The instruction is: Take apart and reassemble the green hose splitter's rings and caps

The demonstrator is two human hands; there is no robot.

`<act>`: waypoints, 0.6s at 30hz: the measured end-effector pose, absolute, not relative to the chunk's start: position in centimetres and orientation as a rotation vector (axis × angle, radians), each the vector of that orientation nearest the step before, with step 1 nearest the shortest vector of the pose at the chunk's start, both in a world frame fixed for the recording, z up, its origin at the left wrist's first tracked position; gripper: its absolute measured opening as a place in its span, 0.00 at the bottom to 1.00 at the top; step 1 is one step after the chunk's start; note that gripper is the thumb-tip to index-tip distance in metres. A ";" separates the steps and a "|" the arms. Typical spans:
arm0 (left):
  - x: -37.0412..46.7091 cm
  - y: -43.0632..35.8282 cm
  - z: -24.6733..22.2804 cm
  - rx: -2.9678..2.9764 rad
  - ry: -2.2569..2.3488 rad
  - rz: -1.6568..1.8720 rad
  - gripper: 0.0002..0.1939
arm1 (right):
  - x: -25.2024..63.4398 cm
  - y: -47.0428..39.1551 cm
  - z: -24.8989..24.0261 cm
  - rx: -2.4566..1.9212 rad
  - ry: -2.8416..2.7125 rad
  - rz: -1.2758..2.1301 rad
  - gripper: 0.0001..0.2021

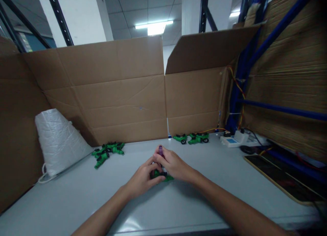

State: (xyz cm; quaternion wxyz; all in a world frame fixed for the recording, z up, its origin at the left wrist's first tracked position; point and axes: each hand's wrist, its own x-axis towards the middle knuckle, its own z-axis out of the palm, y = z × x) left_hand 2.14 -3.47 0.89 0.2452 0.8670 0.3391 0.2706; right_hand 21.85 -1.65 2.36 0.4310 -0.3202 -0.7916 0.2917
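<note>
In the middle of the table, my left hand [143,178] is closed around a small green toy vehicle [167,177] with black parts, which rests low at the tabletop. My right hand [175,162] grips an upright screwdriver [160,149] with a purple handle, its top end poking out above the fingers. The tool's lower end points down at the toy, but fingers hide where its tip sits. Both hands touch each other, and most of the toy is covered by them.
Several green toys [108,150] lie in a pile at the left. More toy vehicles [196,138] stand at the back. A white wrapped bag [61,142] leans on the cardboard wall [122,103]. On the right are a power strip [231,141], cables and a dark flat panel [281,178].
</note>
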 end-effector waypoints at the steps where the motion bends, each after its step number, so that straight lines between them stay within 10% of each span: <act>1: 2.1 -3.4 0.9 2.362 0.924 0.738 0.09 | 21.9 -1.6 2.4 -0.801 -1.987 0.724 0.11; 18: 2.1 -3.2 0.5 2.348 0.925 0.820 0.09 | 21.3 -1.4 1.8 -0.679 -1.852 0.898 0.15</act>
